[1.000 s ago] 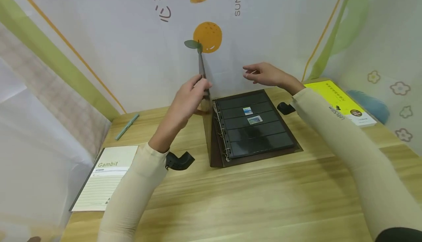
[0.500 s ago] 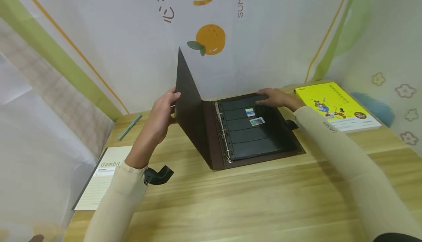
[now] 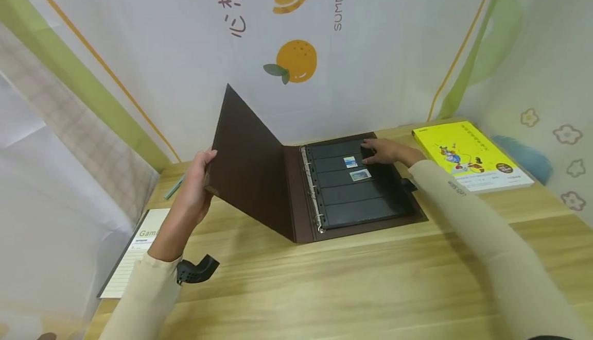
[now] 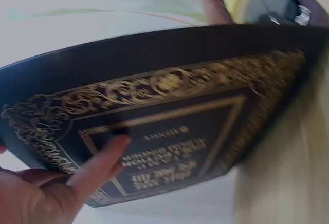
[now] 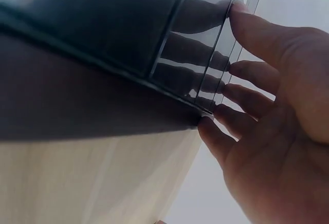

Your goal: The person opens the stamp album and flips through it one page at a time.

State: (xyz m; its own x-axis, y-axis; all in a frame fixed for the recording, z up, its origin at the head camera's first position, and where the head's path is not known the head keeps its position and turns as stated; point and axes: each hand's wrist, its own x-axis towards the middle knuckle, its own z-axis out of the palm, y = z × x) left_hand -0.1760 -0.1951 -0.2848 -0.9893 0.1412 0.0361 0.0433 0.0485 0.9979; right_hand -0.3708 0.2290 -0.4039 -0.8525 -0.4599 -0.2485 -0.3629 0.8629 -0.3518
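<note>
A dark brown ring-bound stamp album (image 3: pixel 306 226) lies open on the table, its front cover (image 3: pixel 252 167) tilted up on the left. My left hand (image 3: pixel 192 190) grips the cover's outer edge, thumb on the inner side. In the left wrist view, fingers (image 4: pixel 103 167) lie across the gold-patterned outer face. Two small stamps, one blue and white (image 3: pixel 350 162) and one pale-bordered (image 3: pixel 360 175), sit in the pockets of the black page (image 3: pixel 352 196). My right hand (image 3: pixel 386 152) touches the page's upper right part with spread fingertips, which the shiny sheet mirrors in the right wrist view.
To the right lies a yellow book (image 3: pixel 468 154). A notebook (image 3: pixel 125 268) rests at the left, partly behind the left sleeve, with a green pen (image 3: pixel 173 188) beyond it. A printed white curtain (image 3: pixel 370 72) hangs behind the wooden table (image 3: pixel 333 288).
My left hand has swung the cover from nearly upright over to the left, showing its inner face. The right hand has come down from the air onto the page.
</note>
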